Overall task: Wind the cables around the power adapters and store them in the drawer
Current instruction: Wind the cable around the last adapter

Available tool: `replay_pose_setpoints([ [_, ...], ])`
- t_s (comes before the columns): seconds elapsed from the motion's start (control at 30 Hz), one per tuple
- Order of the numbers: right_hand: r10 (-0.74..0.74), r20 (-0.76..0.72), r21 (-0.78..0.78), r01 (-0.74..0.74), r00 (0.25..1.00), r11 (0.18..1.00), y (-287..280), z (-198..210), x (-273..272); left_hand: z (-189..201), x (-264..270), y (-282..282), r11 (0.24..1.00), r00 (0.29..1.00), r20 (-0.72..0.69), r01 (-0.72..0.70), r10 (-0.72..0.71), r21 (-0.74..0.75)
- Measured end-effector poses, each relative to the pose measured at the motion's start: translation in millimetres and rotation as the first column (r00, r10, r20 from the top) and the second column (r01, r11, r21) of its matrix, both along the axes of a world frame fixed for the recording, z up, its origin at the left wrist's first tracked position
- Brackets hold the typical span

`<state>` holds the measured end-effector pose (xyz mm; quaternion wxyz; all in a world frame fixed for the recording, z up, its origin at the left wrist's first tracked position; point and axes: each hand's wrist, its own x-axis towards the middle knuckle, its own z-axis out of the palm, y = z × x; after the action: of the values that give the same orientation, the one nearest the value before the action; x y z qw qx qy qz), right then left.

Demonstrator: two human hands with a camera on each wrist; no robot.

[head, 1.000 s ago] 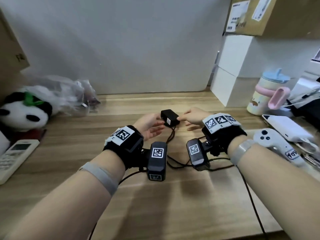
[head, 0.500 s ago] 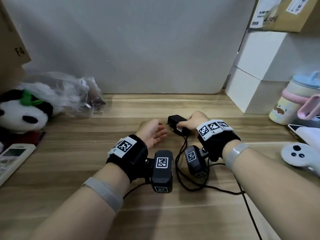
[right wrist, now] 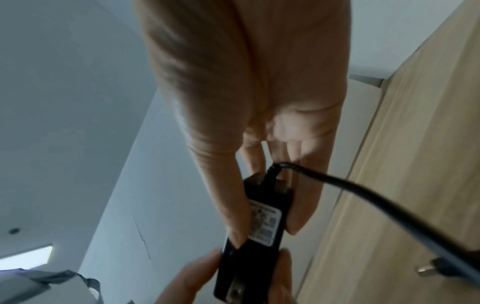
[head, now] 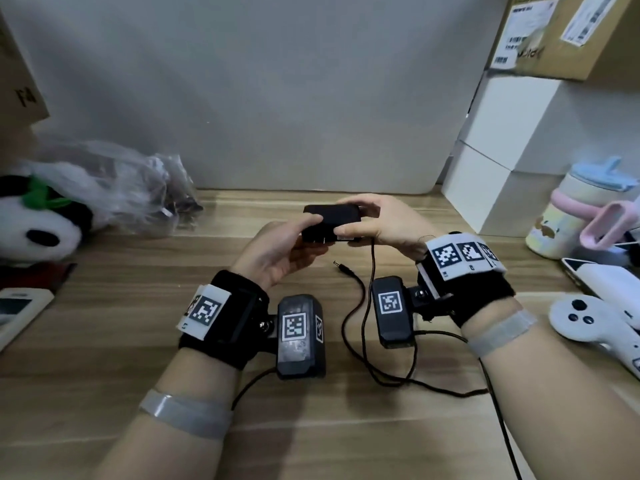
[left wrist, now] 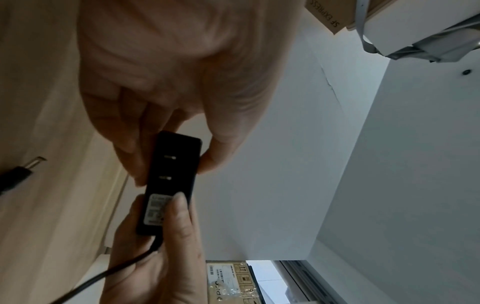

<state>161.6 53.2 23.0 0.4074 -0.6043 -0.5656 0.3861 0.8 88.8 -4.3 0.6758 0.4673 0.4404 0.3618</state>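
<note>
A black power adapter (head: 332, 220) is held level above the wooden desk (head: 346, 427) between both hands. My left hand (head: 308, 233) pinches its left end, thumb on top and fingers underneath. My right hand (head: 360, 216) grips the right end, with the thumb on the white label (left wrist: 158, 207). The two plug prongs face me. The thin black cable (head: 372, 271) leaves the right end, hangs to the desk and lies there in loose loops. Its barrel plug (head: 341, 266) rests on the desk below the adapter. No drawer is in view.
A panda plush (head: 34, 223), a clear plastic bag (head: 121, 188) and a remote (head: 17, 313) lie at the left. White boxes (head: 502, 174), a sippy cup (head: 575, 209) and a white game controller (head: 588, 320) stand at the right. A grey wall closes the back.
The right hand has lifted the adapter off the desk and turned it level. The left hand, open beside it before, now pinches its left end.
</note>
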Motion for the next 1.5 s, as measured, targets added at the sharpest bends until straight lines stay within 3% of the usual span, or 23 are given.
replay_pose_setpoints([
  [0.07,-0.031,-0.121,-0.018,0.029,0.992,0.999,3,-3,-1,3,0,6,0.997,0.997,0.034,-0.068,0.067,0.024],
  [0.17,-0.065,-0.168,-0.04,0.059,0.984,0.997,4,-10,-4,9,-4,12,0.989,0.984,0.116,-0.144,0.139,0.04],
  [0.27,-0.104,-0.232,0.059,0.121,0.967,0.991,4,-20,-10,14,-14,17,0.98,0.953,0.24,-0.195,0.184,0.023],
  [0.4,-0.136,-0.277,0.184,0.191,0.951,0.964,4,-26,-14,20,-26,18,0.988,0.901,0.407,-0.151,0.148,-0.026],
  [0.47,-0.17,-0.174,0.222,0.207,0.97,0.953,6,-27,-15,24,-25,14,0.996,0.898,0.431,-0.089,0.085,-0.01],
  [0.53,-0.189,0.033,0.244,0.176,0.981,0.954,9,-27,-21,27,-21,11,0.999,0.904,0.427,-0.046,0.03,0.028],
  [0.63,-0.096,0.32,0.214,0.027,0.942,0.976,8,-24,-35,25,-11,6,0.994,0.933,0.359,-0.063,0.027,0.089],
  [0.77,-0.014,0.468,0.174,-0.076,0.884,0.982,-1,-13,-40,19,-7,9,0.988,0.946,0.316,-0.116,0.08,0.098],
  [1.0,0.088,0.483,0.133,-0.172,0.871,0.976,-10,-1,-30,21,-7,7,0.978,0.94,0.334,-0.124,0.063,0.167],
  [1.27,0.119,0.514,0.128,-0.213,0.849,0.969,-12,2,-26,20,-7,4,0.954,0.968,0.246,-0.123,0.054,0.275],
  [1.5,0.153,0.463,0.155,-0.25,0.873,0.956,-19,13,-16,18,-6,3,0.941,0.988,0.142,0.006,-0.057,0.339],
])
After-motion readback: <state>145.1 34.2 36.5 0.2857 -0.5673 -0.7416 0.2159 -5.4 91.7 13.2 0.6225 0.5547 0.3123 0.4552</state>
